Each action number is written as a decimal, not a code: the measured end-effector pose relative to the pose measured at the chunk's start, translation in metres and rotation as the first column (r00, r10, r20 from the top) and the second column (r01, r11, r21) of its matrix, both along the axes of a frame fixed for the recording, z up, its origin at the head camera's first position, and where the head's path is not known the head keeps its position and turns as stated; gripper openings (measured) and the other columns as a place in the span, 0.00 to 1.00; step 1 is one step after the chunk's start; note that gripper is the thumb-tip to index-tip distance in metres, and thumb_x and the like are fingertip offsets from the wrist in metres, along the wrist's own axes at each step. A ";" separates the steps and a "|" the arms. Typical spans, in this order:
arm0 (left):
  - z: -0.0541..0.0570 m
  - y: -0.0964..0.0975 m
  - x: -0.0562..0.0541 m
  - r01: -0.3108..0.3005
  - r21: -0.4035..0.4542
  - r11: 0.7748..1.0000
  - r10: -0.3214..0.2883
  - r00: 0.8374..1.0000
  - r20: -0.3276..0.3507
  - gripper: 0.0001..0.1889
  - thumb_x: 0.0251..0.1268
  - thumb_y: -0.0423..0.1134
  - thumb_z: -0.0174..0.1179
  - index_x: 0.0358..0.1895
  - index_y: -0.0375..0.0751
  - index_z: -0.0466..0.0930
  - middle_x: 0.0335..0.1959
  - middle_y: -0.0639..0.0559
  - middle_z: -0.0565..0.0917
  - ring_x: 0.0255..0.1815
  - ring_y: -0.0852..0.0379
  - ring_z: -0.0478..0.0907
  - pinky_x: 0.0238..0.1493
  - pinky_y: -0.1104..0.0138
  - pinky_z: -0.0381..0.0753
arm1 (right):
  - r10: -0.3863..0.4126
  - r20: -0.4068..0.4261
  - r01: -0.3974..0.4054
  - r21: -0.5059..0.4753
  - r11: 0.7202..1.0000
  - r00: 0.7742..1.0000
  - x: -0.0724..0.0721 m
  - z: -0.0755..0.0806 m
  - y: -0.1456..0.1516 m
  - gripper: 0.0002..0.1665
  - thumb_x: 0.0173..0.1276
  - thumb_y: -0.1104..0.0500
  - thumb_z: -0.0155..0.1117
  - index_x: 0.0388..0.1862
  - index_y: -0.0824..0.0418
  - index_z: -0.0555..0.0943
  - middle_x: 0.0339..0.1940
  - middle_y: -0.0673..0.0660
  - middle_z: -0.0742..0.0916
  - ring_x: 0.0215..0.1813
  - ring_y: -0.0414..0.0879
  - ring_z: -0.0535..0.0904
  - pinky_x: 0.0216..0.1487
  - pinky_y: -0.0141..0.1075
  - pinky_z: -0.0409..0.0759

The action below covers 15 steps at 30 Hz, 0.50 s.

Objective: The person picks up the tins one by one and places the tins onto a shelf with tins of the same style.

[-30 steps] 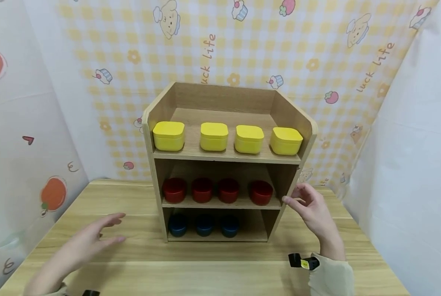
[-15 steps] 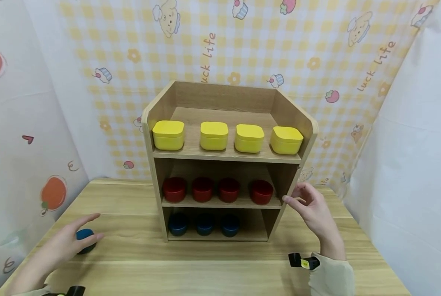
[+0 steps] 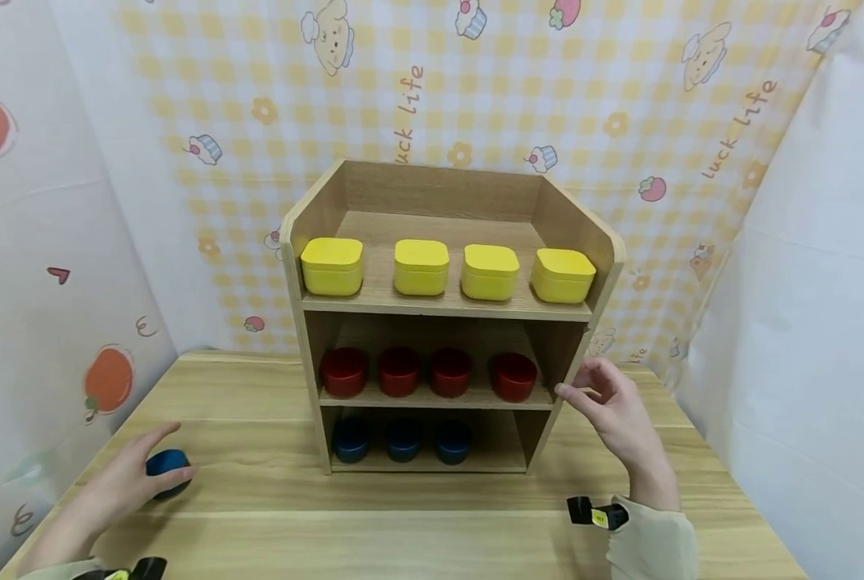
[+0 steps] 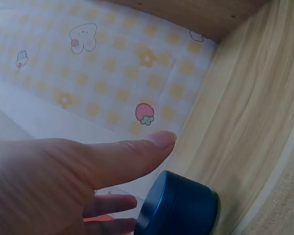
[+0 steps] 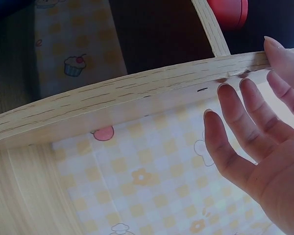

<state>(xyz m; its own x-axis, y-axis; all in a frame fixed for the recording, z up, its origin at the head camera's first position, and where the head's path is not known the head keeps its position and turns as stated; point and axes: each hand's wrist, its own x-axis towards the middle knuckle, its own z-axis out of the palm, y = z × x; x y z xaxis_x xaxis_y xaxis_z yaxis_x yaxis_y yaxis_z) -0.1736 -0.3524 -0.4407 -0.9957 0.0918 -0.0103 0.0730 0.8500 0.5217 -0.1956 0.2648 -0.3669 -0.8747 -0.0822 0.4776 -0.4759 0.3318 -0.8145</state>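
Note:
At the table's left, my left hand (image 3: 122, 477) reaches around a blue round tin (image 3: 168, 472), thumb and fingers spread. In the left wrist view the thumb (image 4: 137, 159) shows apart from the tin's lid, and two fingertips lie beside or behind the tin; contact there is unclear. My right hand (image 3: 616, 415) grips the right side panel of a wooden shelf unit (image 3: 432, 308). Its thumb lies at the panel's front edge (image 5: 137, 81) and its fingers bend along the outer face. Three blue tins (image 3: 404, 441) stand on the bottom shelf, toward its left.
Several red round tins (image 3: 400, 373) line the middle shelf. Several yellow square boxes (image 3: 421, 268) stand along the front of the top shelf. The light wooden table (image 3: 432, 536) extends in front of the unit. Patterned cloth (image 3: 475, 97) hangs behind, with white cloth at both sides.
My left hand has moved left across the table to the blue tin, its fingers now around it. My right hand keeps its hold on the shelf panel.

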 end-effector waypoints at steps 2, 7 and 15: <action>-0.002 -0.003 0.000 -0.009 0.007 1.000 0.009 1.000 0.024 0.46 0.63 0.50 0.66 0.68 0.17 0.53 0.61 0.12 0.56 0.59 0.17 0.55 0.52 0.32 0.62 | -0.003 -0.002 0.003 0.000 1.000 1.000 0.000 0.000 0.000 0.13 0.64 0.70 0.68 0.43 0.67 0.74 0.35 0.61 0.81 0.40 0.46 0.79 0.42 0.32 0.80; -0.006 -0.008 0.001 -0.017 -0.001 1.000 0.017 0.999 0.044 0.44 0.63 0.49 0.66 0.65 0.14 0.56 0.60 0.11 0.58 0.58 0.17 0.58 0.52 0.33 0.65 | -0.005 -0.004 0.005 0.001 1.000 1.000 -0.001 -0.001 0.000 0.13 0.63 0.71 0.68 0.42 0.68 0.74 0.34 0.61 0.81 0.39 0.45 0.79 0.43 0.32 0.80; -0.012 -0.012 0.003 -0.030 0.057 0.998 0.020 0.985 0.173 0.43 0.67 0.50 0.62 0.67 0.18 0.53 0.61 0.11 0.56 0.58 0.17 0.60 0.51 0.35 0.69 | -0.006 -0.007 0.006 0.007 1.000 1.000 0.000 -0.001 0.000 0.13 0.63 0.70 0.68 0.43 0.67 0.74 0.34 0.59 0.81 0.39 0.44 0.79 0.42 0.32 0.80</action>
<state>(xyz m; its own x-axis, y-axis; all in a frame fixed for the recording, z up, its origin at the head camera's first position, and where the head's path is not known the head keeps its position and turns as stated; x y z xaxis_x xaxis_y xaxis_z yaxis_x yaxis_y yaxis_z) -0.1704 -0.3640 -0.4523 -0.9816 0.0721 -0.1770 -0.0434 0.8177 0.5740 -0.1960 0.2648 -0.3681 -0.8721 -0.0805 0.4827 -0.4791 0.3408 -0.8089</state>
